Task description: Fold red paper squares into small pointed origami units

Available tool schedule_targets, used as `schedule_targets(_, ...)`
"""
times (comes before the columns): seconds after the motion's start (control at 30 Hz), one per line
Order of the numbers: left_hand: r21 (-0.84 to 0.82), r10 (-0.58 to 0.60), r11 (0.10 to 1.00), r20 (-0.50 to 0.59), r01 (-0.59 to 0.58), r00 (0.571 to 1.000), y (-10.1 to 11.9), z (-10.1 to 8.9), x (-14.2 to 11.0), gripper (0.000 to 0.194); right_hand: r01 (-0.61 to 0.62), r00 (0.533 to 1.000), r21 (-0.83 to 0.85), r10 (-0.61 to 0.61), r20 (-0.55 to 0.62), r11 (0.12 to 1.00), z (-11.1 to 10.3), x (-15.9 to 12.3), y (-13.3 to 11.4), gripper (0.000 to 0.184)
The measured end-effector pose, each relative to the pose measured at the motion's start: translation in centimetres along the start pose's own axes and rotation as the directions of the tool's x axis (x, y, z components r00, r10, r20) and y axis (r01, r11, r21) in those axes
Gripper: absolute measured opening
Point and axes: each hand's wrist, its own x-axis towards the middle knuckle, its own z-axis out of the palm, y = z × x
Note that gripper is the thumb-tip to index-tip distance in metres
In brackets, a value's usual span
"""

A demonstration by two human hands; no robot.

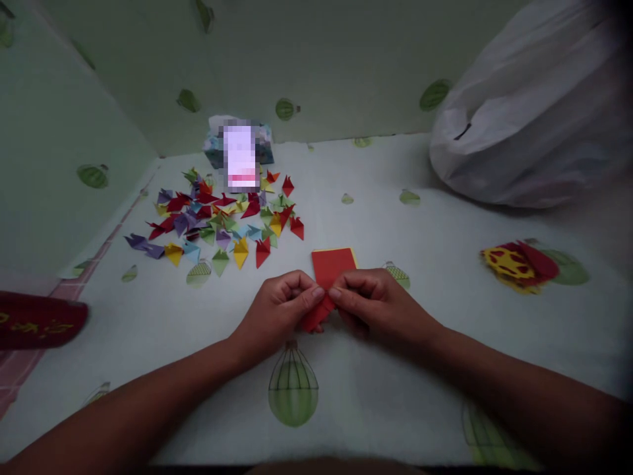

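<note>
Both hands (279,307) (383,302) pinch red paper (312,321); yellow lettering (26,327) on a dark-red object (72,315) at left is unreadable.

Held paper (314,318) red; folded pieces (208,235) red, yellow, green, purple, blue; tablecloth (356,409) pale, green-balloon print.

Forearms, one pair: left forearm (133,404), lower left of frame, bare; right forearm (514,373), lower right, bare, outer end in shadow. Hands, two, near centre: left hand (277,310), right hand (383,305), both bare, slender-fingered. Thumbnails (318,291): rounded, finer detail blurred.
</note>
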Motion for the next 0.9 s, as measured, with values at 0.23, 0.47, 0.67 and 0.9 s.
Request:
schedule_targets(0.23, 0.100, 0.039, 0.994, 0.045, -0.043, 0.998, -0.1, -0.1, -0.2, 0.031, -0.022, 0.998, 0.047, 0.019, 0.067, 0.999, -0.1, 0.0, 0.0, 0.040)
schedule_targets(0.47, 0.045, 0.173, 0.984, -0.011, -0.172, 0.985, 0.1, -0.9, 0.2, 0.032, -0.074, 0.995, 0.263, 0.053, 0.084, 0.962, -0.4, 0.2, 0.4, 0.037)
schedule_targets(0.67, -0.035, 0.323, 0.946, 0.047, -0.322, 0.945, -0.2, -1.1, 0.6, 0.015, -0.140, 0.985, 0.529, 0.065, 0.158, 0.837, 0.1, 0.6, 1.2, 0.036)
schedule_targets(0.9, 0.014, 0.288, 0.958, -0.011, -0.288, 0.958, 0.2, -1.1, 0.2, 0.017, 0.142, 0.990, 0.071, -0.143, 0.017, 0.987, 0.0, 0.0, 0.6, 0.048)
